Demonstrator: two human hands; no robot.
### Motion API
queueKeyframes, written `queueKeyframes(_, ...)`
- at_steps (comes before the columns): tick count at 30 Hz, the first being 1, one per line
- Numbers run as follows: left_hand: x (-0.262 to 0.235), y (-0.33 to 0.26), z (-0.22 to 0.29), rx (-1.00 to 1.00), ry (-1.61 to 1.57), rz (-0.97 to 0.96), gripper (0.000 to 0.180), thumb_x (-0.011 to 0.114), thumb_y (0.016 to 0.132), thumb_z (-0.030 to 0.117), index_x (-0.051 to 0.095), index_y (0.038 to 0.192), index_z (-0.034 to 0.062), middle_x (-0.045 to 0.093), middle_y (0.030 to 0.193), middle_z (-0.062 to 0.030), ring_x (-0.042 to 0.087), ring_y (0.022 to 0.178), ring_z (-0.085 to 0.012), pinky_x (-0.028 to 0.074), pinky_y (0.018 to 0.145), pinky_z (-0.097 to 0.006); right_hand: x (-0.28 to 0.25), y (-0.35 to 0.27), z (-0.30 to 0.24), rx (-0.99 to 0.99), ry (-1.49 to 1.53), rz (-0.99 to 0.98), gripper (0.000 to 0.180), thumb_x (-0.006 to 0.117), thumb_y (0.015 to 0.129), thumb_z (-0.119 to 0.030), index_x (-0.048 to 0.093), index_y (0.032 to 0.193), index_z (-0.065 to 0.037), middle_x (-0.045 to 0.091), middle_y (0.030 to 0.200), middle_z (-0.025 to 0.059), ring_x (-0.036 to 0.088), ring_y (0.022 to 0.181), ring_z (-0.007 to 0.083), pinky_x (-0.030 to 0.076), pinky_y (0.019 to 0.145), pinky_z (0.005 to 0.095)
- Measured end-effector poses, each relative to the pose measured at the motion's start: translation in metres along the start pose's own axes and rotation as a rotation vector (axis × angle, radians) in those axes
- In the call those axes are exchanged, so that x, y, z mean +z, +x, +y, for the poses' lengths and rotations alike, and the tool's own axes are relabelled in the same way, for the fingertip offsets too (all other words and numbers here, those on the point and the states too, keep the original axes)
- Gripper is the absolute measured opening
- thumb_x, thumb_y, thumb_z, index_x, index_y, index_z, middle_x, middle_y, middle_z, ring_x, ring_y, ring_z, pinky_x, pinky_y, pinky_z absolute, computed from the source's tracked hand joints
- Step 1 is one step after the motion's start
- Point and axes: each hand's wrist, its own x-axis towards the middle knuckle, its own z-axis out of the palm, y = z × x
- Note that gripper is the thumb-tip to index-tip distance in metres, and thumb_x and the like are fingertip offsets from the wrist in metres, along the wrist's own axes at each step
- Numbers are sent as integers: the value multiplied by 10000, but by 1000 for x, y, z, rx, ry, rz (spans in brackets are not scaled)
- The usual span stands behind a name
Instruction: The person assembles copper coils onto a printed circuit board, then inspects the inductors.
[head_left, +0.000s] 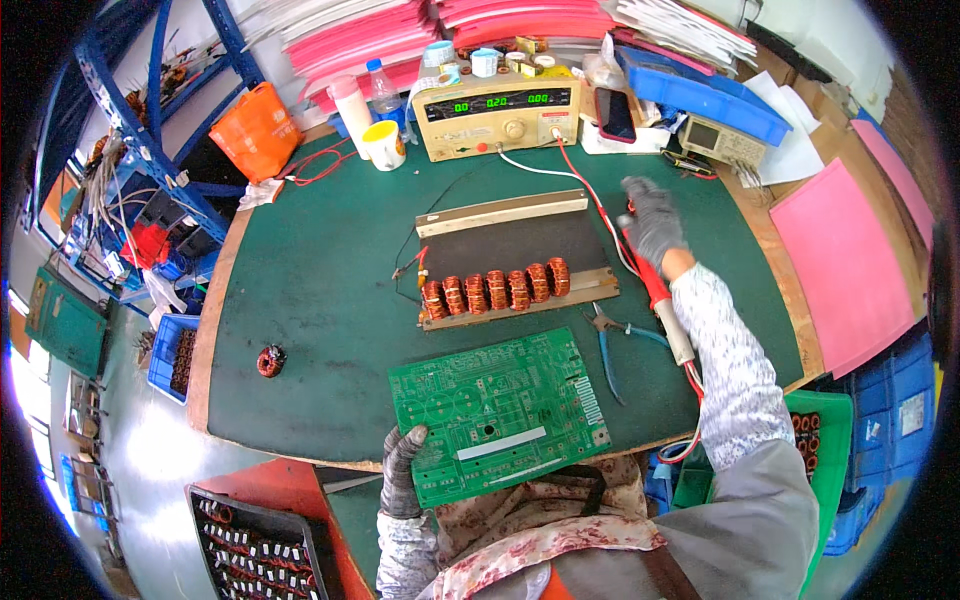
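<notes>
My gloved left hand (402, 468) grips the near left corner of a green circuit board (500, 410) that lies at the table's front edge. My gloved right hand (650, 220) is raised over the right side of the table and holds a red test probe (655, 290) whose handle runs back along my forearm. A row of several copper-wound toroid coils (497, 290) stands on a wooden fixture (515, 305) just beyond the board, left of the right hand. A red lead (590, 190) runs from the probe toward a beige bench tester (497, 112).
Blue-handled pliers (612, 345) lie right of the board. A single loose coil (271, 360) sits on the green mat (320, 300) at the left. A yellow-lidded cup (383, 143), bottles, a phone (614, 113) and a blue bin (700, 95) crowd the back. A black tray of parts (255, 545) is below left.
</notes>
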Motion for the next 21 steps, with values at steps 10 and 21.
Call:
queueKeyframes(10,2,-1,-1,20,35,-29,442,683,830,278,599,1164,1,666,1047,-100,657,896,-187,544,787,-317,23,-89,-80,-80,558,-86,586,779,726,-205,496,1216,-52,601,1105,187,582,1054,376,454,927,420)
queueKeyframes(21,10,-4,7,12,-49,-55,440,676,839,256,587,1172,-16,663,1066,-139,665,904,-219,553,797,-342,-2,-229,-107,363,1249,-313,277,678,860,-230,589,1067,-70,625,902,52,601,810,99,514,640,256)
